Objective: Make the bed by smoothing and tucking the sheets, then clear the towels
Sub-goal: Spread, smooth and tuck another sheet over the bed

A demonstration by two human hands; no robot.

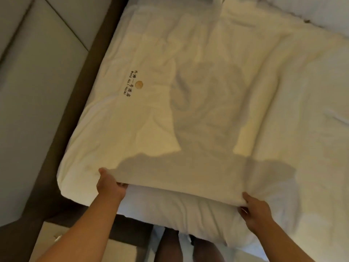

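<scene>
Gripping the duvet (188, 110) edge, left hand (109, 183) and right hand (255, 210) fingers curled.

Dark bed frame (79, 103) tight along duvet (207, 91) edge, open gap beneath lifted hem

We are in a hotel bedroom: a wide bed (207, 91) spread with a white duvet (245, 82), whose cover carries an embroidered hotel logo (133, 85) at 10 o'clock, and a padded headboard wall (37, 91) at 9 o'clock.
</scene>
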